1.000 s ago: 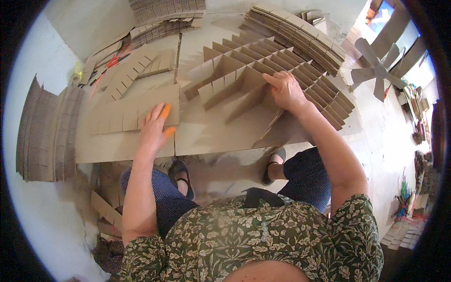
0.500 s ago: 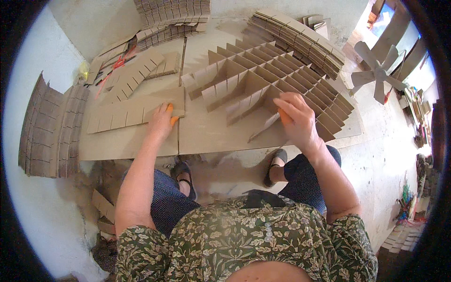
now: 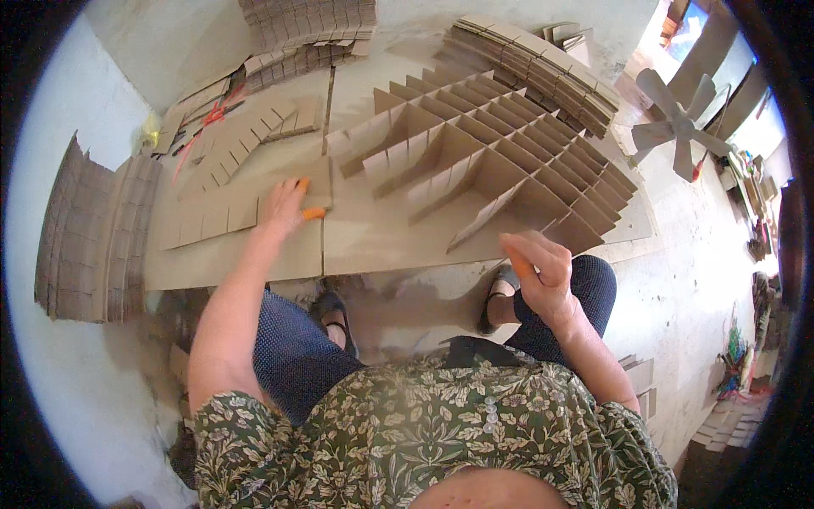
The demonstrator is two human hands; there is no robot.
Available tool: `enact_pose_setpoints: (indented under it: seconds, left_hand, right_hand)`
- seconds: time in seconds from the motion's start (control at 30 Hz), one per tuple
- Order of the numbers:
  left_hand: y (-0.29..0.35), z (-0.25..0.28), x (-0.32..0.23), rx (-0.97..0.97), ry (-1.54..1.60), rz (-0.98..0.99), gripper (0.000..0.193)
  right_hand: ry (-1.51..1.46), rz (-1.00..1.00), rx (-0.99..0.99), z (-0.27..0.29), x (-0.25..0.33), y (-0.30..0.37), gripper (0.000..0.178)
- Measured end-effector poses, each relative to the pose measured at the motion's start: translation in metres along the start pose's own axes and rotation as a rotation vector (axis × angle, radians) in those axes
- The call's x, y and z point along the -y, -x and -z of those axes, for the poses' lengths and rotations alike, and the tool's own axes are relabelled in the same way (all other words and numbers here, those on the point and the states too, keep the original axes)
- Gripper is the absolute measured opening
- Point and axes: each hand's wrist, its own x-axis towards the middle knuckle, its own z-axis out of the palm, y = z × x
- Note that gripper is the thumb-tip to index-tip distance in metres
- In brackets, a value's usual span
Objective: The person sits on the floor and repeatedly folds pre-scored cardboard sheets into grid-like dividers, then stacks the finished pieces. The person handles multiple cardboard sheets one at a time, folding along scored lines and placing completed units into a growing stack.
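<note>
My left hand (image 3: pixel 288 206), with orange finger covers on its thumb and a finger, lies on a slotted cardboard strip (image 3: pixel 222 208) on the left of the table. Its thumb and finger are apart. On the right, a cardboard divider grid (image 3: pixel 500 144) of interlocked slotted strips stands upright, its cells wider on the near left and narrower on the right. My right hand (image 3: pixel 543 270) is just off the grid's near corner, beyond the table's front edge. Its fingers are pressed together, with an orange cover on one, and nothing shows in them.
Stacks of slotted strips stand at the back left (image 3: pixel 309 21), back right (image 3: pixel 534 64) and far left (image 3: pixel 97 229). Red ties (image 3: pixel 216 113) lie at the back left of the table (image 3: pixel 381 254). A fan (image 3: pixel 678 125) stands to the right.
My right hand has drawn back from the grid toward me. My left hand has slid slightly left along the strip, and that strip has shifted a little.
</note>
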Motion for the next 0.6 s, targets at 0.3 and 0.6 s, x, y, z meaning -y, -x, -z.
enact_pose_setpoints:
  seconds: [0.3, 0.6]
  left_hand:
    - [-0.015, -0.015, 0.009, -0.015, 0.138, 0.109, 0.037]
    - [0.004, 0.045, 0.007, -0.621, 0.631, 0.330, 0.025]
  right_hand:
    - [-0.055, 0.003, 0.031, -0.004, 0.007, 0.013, 0.030]
    - [-0.135, -0.118, 0.031, 0.003, 0.019, 0.004, 0.024]
